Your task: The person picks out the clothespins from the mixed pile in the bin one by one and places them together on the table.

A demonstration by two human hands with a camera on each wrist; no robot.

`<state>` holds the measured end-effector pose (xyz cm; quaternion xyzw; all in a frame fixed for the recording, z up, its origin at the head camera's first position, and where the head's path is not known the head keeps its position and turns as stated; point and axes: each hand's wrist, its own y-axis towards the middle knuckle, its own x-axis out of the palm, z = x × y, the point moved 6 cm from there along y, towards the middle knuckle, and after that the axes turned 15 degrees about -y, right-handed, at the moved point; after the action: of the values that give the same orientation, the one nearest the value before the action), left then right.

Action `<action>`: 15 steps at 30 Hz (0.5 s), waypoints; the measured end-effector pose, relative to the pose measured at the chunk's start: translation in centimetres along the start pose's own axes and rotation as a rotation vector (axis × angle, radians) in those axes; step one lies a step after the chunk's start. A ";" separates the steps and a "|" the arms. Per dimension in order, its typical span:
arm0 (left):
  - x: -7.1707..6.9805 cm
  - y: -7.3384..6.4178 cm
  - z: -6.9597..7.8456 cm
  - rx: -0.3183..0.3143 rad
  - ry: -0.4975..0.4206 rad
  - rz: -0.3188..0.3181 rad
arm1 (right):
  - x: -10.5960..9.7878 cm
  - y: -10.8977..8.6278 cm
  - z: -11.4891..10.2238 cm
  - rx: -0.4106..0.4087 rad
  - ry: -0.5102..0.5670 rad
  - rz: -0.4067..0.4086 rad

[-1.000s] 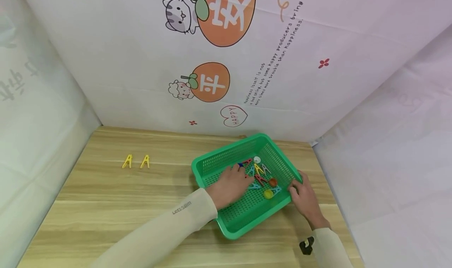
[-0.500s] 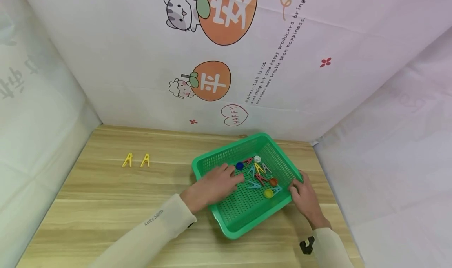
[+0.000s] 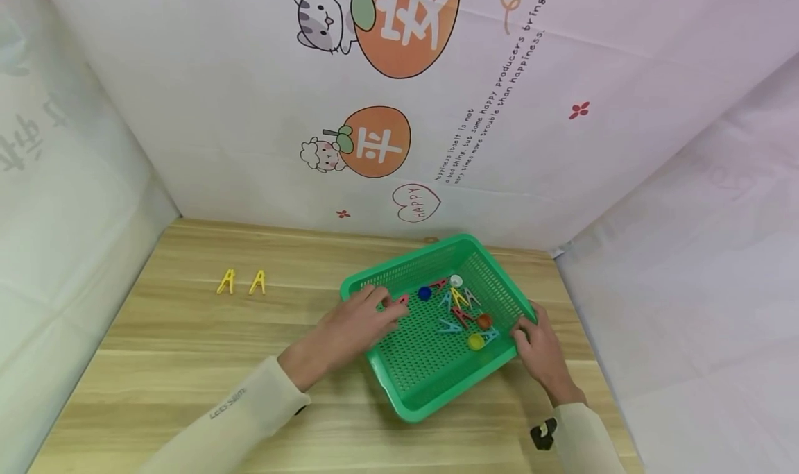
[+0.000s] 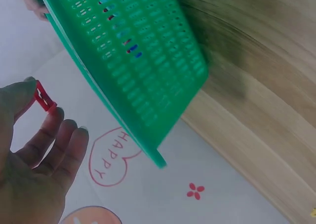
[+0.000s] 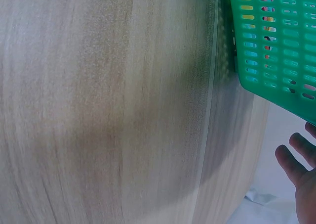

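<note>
Between thumb and fingertip my left hand (image 3: 349, 325) pinches a red clothespin (image 4: 45, 98), above the left rim of the green basket (image 3: 449, 393). That clothespin shows clearly in the left wrist view, just outside the basket wall. At the basket's right side, my right hand (image 3: 543, 352) grips the rim, thumb over the edge and fingers outside. Inside lie red clothespins (image 3: 462, 316), blue clothespins (image 3: 449, 327), a yellow clothespin (image 3: 458, 298) and a grey one (image 3: 471, 297). Small round caps lie among them: blue (image 3: 424, 293), white (image 3: 456, 280), orange (image 3: 484, 321) and yellow (image 3: 476, 341).
Two yellow clothespins, a left one (image 3: 227, 281) and a right one (image 3: 258, 282), lie apart on the wooden table (image 3: 187, 349). A printed white cloth (image 3: 250, 113) hangs behind the table, with white cloth on both sides.
My left hand has moved left from the middle of the basket to its left rim, bringing up a red clothespin. The right hand stays on the rim, and the basket holds its place.
</note>
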<state>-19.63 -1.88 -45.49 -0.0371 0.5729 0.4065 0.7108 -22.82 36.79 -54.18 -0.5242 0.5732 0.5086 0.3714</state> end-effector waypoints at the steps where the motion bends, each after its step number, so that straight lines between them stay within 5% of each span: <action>1: -0.1 -0.2 -0.2 0.000 0.010 0.008 | 0.0 0.0 0.0 -0.002 -0.001 0.002; 15: -1.8 -3.8 -3.8 -0.157 0.038 0.087 | 0.1 -0.1 -0.1 -0.011 -0.008 0.017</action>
<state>-20.28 -7.37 -46.84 -0.0756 0.5536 0.4798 0.6764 -22.76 36.72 -54.24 -0.5192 0.5735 0.5170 0.3664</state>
